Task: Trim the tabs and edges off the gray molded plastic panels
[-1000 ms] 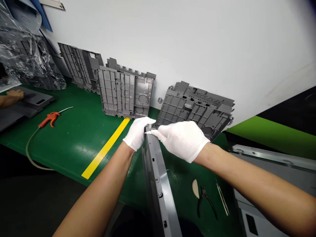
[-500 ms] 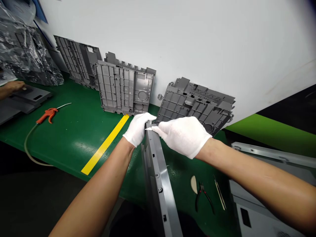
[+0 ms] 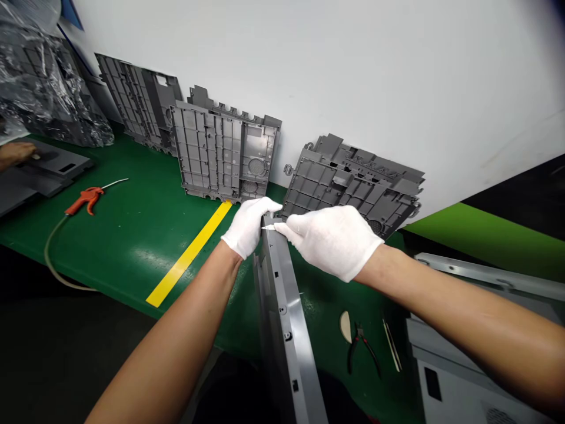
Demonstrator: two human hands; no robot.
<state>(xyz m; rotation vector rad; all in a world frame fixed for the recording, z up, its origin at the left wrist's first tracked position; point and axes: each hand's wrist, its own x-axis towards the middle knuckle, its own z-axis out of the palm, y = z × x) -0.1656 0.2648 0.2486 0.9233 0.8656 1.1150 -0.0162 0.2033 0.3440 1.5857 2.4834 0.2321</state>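
Note:
A grey panel [image 3: 286, 306] stands on edge in front of me, its long narrow side with small slots facing up. My left hand [image 3: 248, 227], in a white glove, is closed around the panel's far end. My right hand [image 3: 331, 240], also gloved, pinches a small pointed blade [image 3: 268, 227], whose tip lies over the panel's top edge beside my left hand. The blade's handle is hidden in my right fingers.
Ribbed grey panels [image 3: 225, 153] and more panels [image 3: 348, 182] lean on the white wall. An orange air gun [image 3: 86, 199], pliers [image 3: 362, 344] and tweezers [image 3: 391, 344] lie on the green table [image 3: 132, 235]. Another person's hand [image 3: 17, 154] rests at left on a panel [image 3: 53, 165].
The view has shifted slightly. Both hands keep their places at the panel's far end, the blade still at its edge.

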